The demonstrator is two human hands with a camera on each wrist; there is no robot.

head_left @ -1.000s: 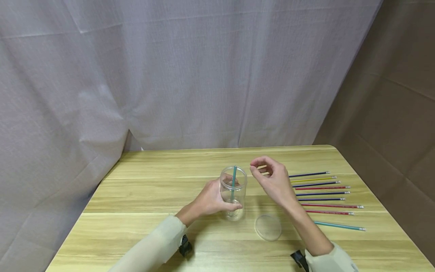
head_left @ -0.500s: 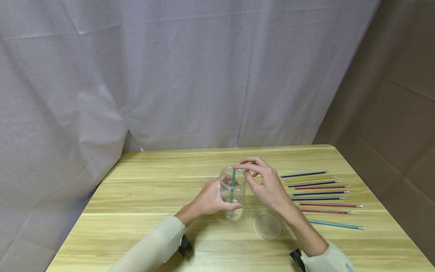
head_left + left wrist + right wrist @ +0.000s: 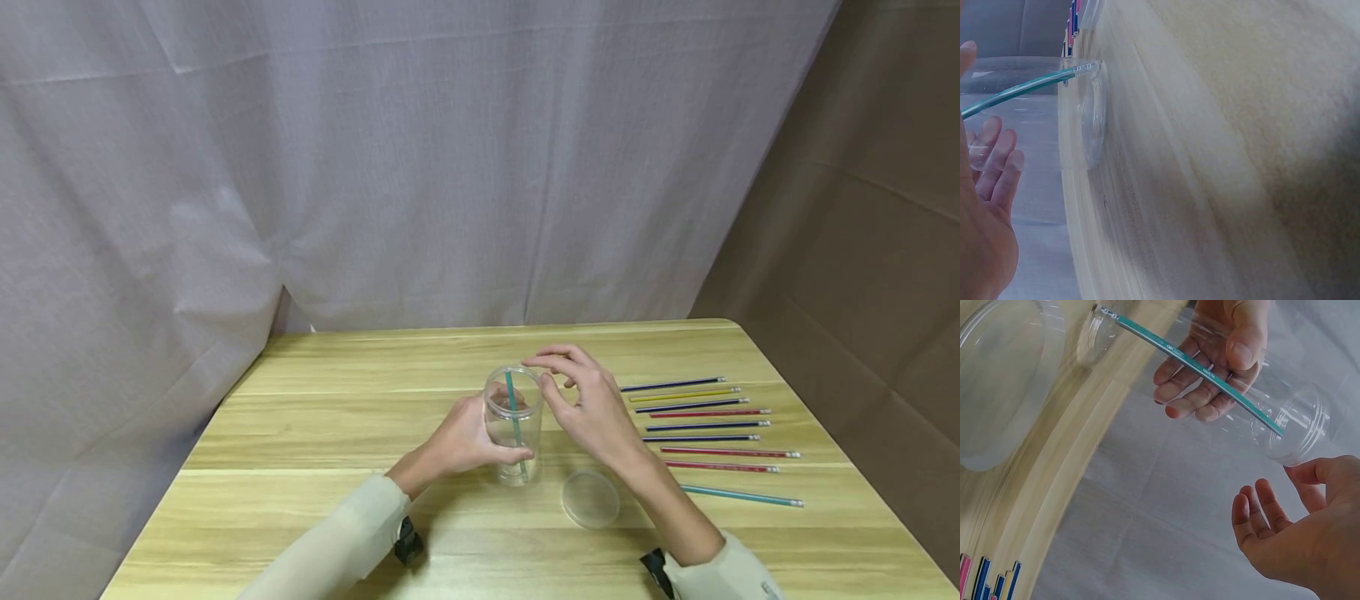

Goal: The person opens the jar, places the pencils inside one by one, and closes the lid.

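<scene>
A clear plastic jar (image 3: pixel 531 427) stands upright on the table without its lid. My left hand (image 3: pixel 463 437) grips it from the left, thumb across the front and fingers behind. Inside, a green pencil (image 3: pixel 513 404) leans, its eraser end down at the jar's base, as the right wrist view shows (image 3: pixel 1197 370). My right hand (image 3: pixel 588 407) holds nothing; its bent fingers are spread at the jar's right rim. In the right wrist view a fingertip of the right hand (image 3: pixel 1307 528) is at or just beside the threaded rim.
A round clear lid (image 3: pixel 591 500) lies on the wooden table (image 3: pixel 337 417), right of the jar. Farther right, several blue, red and yellow pencils lie in a row, with another green pencil (image 3: pixel 742 497) nearest me. Grey cloth (image 3: pixel 420 167) hangs behind the table.
My right hand moved left to the jar's mouth and touched the pencil's top, then drew slightly back. The pencil went from near upright to leaning left at its top. My left hand stayed put.
</scene>
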